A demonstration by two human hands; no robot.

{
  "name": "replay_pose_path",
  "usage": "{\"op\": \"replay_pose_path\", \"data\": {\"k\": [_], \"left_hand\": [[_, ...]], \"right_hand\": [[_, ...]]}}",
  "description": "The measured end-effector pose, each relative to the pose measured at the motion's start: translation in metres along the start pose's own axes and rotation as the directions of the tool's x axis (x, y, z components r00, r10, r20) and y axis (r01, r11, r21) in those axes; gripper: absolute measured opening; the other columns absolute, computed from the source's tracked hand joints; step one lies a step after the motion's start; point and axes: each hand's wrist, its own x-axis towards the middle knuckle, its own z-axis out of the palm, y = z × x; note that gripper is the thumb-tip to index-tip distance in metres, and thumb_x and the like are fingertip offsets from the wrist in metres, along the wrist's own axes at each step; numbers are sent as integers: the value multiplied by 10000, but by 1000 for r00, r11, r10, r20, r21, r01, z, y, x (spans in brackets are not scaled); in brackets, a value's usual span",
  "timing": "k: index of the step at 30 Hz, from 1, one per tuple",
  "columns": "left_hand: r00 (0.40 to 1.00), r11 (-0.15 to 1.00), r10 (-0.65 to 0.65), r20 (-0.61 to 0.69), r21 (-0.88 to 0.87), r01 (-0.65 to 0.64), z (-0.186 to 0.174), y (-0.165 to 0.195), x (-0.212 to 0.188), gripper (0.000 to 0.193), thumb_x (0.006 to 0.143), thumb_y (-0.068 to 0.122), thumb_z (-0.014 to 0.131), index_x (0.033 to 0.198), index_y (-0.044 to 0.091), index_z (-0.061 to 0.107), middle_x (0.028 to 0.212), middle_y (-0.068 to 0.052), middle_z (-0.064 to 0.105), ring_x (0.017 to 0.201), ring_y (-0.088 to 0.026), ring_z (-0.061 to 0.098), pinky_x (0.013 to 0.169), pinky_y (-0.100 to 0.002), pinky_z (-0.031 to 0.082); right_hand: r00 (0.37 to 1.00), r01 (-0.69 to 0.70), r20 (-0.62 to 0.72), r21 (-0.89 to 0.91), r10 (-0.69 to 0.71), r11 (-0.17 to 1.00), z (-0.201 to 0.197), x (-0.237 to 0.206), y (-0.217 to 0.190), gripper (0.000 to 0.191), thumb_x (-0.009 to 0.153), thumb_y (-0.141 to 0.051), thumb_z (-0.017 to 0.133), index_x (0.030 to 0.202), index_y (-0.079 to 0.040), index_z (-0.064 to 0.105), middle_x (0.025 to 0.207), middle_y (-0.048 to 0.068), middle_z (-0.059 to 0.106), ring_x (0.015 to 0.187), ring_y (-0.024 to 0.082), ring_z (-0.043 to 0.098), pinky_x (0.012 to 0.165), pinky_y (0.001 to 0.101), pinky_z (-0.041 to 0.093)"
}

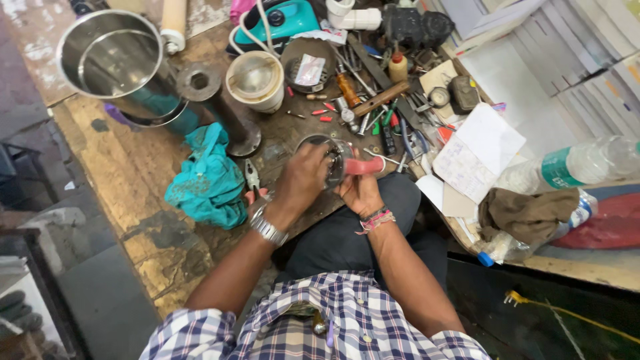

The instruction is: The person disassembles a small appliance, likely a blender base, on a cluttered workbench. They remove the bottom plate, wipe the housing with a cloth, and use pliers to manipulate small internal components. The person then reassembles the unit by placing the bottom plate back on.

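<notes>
While the left hand [301, 175] clasps a round, shiny metal part [325, 159] at the near edge of the worn wooden bench [127, 173], the right hand [361, 190] grips a red-handled tool [363, 165] pressed against it; a crumpled teal cloth [208, 179] lies just left.

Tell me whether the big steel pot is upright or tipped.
Tipped. The steel pot leans on the workbench, its open mouth facing the camera, showing an empty inside.

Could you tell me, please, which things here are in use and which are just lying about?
In use: left hand on the round metal part; right hand holding the red-handled tool.
Lying about: teal cloth, steel pot, pliers, bottle, papers.
</notes>
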Motion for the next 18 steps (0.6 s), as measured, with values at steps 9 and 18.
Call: {"op": "replay_pose_path", "data": {"k": [9, 18], "left_hand": [[968, 955, 164, 189, 216, -204, -10, 20, 7, 80, 901, 85, 624, 889, 10, 649, 893, -215, 665, 755, -384, 690, 643, -486, 556], [946, 954, 31, 322, 272, -124, 27, -16, 10, 153, 868, 120, 616, 792, 16, 698, 798, -251, 695, 732, -411, 710, 658, -509, 571]], "right_hand": [[997, 21, -82, 55, -17, 998, 8, 2, -1, 479, 1053, -454, 496, 1285, -63, 644, 1262, 112, 702, 1131, 263, 687, 982, 451, 570], [996, -12, -87, 68, 17, 998, 7, 0, -3, 414, 1028, -489, 510, 1217, -151, 658, 1145, 25, 736, 1031, 196, 713, 925, 389, 589]]}}
